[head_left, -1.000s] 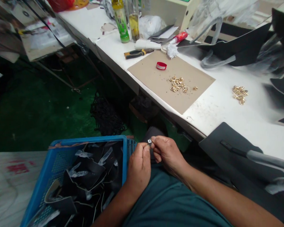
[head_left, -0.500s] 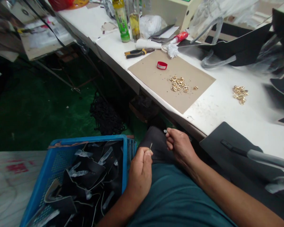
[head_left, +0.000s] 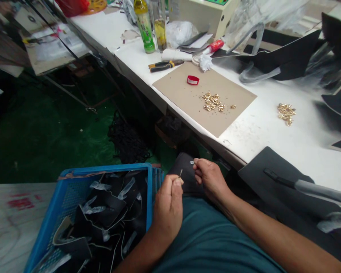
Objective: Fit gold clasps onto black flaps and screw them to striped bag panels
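Above my lap, my left hand (head_left: 169, 203) is closed in a pinch around a thin, short strip (head_left: 181, 173) that pokes up past the thumb; its kind is too small to make out. Close by on the right, my right hand (head_left: 210, 175) pinches a small pale tab with a dark spot (head_left: 192, 162) between thumb and forefinger. A small gap separates the two pieces. Beyond the hands, a pile of gold metal rings or links (head_left: 212, 101) lies on a brown cardboard sheet (head_left: 184, 91) on the table.
A blue plastic crate (head_left: 149, 197) of black pieces stands at my left. The white table (head_left: 247, 129) holds a second gold pile (head_left: 286, 113), a red tape ring (head_left: 193, 80), yellow-black pliers (head_left: 165, 66) and a green-labelled bottle (head_left: 144, 28). Black sheet pieces (head_left: 269, 167) overhang its edge at right.
My right hand has moved slightly left and down with the pale tab, closer to the left hand. My left hand stays nearly still. The whole view has shifted a little.
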Demonstrator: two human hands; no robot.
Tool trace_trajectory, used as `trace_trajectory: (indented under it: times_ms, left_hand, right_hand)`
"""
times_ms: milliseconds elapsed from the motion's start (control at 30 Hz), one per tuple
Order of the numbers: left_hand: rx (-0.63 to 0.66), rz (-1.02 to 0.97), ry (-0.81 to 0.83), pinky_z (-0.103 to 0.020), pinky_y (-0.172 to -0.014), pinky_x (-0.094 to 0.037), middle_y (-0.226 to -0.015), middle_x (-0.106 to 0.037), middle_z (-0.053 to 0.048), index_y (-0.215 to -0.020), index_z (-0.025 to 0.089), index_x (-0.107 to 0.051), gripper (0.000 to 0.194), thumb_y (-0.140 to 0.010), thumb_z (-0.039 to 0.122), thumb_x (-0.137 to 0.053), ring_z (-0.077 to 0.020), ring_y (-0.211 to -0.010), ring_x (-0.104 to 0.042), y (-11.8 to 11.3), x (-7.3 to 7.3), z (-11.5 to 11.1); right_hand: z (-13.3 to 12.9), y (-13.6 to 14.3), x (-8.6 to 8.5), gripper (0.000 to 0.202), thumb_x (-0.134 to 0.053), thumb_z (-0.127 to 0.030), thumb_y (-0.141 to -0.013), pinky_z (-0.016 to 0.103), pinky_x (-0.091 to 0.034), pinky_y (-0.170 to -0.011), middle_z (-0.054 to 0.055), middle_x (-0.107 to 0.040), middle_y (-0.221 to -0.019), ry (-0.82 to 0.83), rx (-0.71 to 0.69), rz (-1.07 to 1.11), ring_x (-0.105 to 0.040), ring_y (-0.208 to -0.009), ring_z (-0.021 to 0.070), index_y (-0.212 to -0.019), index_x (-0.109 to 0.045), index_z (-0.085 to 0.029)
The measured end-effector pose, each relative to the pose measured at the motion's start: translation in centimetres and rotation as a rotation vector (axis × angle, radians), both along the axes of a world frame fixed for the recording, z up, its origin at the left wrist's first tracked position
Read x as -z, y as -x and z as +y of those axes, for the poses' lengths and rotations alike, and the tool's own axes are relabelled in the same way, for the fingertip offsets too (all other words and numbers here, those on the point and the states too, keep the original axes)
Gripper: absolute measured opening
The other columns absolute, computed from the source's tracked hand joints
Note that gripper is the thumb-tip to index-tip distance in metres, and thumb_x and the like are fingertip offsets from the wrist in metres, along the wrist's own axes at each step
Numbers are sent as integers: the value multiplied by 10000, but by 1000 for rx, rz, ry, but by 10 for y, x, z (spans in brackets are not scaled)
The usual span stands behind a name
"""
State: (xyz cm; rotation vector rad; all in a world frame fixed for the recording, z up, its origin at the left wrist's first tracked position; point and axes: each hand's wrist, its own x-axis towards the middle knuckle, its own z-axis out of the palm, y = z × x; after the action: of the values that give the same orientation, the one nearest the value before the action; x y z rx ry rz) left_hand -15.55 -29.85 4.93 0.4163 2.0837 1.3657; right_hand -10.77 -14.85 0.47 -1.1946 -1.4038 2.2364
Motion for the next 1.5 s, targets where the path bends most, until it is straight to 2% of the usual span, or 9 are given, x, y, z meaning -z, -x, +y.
trace_trajectory:
  times_ms: [67, 133, 267, 567, 767, 1000, 1167, 1400, 1500]
  left_hand:
    - [-44, -171, -55, -220, -486, -272, -670, -411, 61, -948, 205, -563, 363, -1055, 522, -422, -98, -526, -336, 4, 3, 0]
    - [-53, -317, -96, -195, -468, -247, -661, -362, 83, -974, 209, -550, 363, -1036, 557, -470, -83, -512, -288, 8, 6, 1]
    - [-52, -443, -154, -163, -445, -211, -663, -360, 94, -1012, 219, -536, 339, -1026, 557, -520, -69, -510, -266, 11, 10, 4]
    - [-99, -450, -170, -161, -429, -179, -672, -356, 94, -951, 210, -526, 376, -1003, 582, -556, -59, -503, -257, 12, 9, 3]
    - [-60, -415, -165, -189, -444, -188, -669, -341, 87, -899, 201, -532, 390, -1016, 573, -532, -63, -502, -252, 13, 6, 4]
    - [1, -270, -81, -217, -467, -226, -672, -398, 65, -965, 202, -566, 404, -1035, 590, -483, -90, -533, -301, 6, 8, 3]
    - [-15, -291, -95, -217, -465, -225, -663, -382, 69, -940, 201, -551, 416, -1044, 592, -456, -89, -528, -285, 3, 8, 3]
    - [-38, -328, -122, -192, -450, -217, -659, -384, 72, -906, 197, -541, 445, -1020, 624, -484, -76, -519, -273, 5, 8, 5]
    - [-66, -380, -147, -182, -434, -196, -634, -337, 89, -912, 202, -535, 465, -994, 659, -509, -69, -498, -256, 1, 3, 6]
  right_hand:
    - [1, -3, -7, 417, -643, -569, -939, 223, -327, -458, -85, -399, -501, -41, -40, 63, -398, -415, 89, -757, -597, -196]
    - [0, -5, -19, 451, -586, -602, -991, 226, -351, -495, -64, -460, -518, -145, -173, 95, -456, -452, 101, -811, -629, -191]
    - [-7, -6, -34, 514, -523, -641, -1021, 239, -356, -511, -34, -528, -549, -254, -391, 82, -487, -492, 119, -808, -644, -189]
    - [-7, -9, -24, 495, -515, -556, -1052, 241, -344, -573, -33, -477, -647, -412, -488, 108, -435, -607, 120, -706, -515, -202]
    - [1, -13, -29, 505, -510, -613, -1029, 237, -348, -529, -38, -513, -585, -253, -571, 122, -453, -519, 112, -760, -602, -195]
    - [-2, -11, -28, 499, -556, -637, -987, 221, -288, -451, -60, -474, -477, -72, -431, 114, -399, -418, 97, -764, -602, -193]
    - [-11, -10, -32, 508, -569, -646, -966, 215, -243, -418, -64, -453, -457, 0, -428, 99, -371, -388, 84, -737, -584, -193]
    - [-22, -7, -29, 488, -663, -619, -916, 208, -275, -400, -78, -421, -509, 175, -316, 136, -328, -387, 62, -703, -568, -190]
    - [-15, 0, -18, 440, -686, -573, -883, 208, -299, -397, -84, -399, -492, 161, -168, 95, -346, -385, 69, -698, -569, -191]
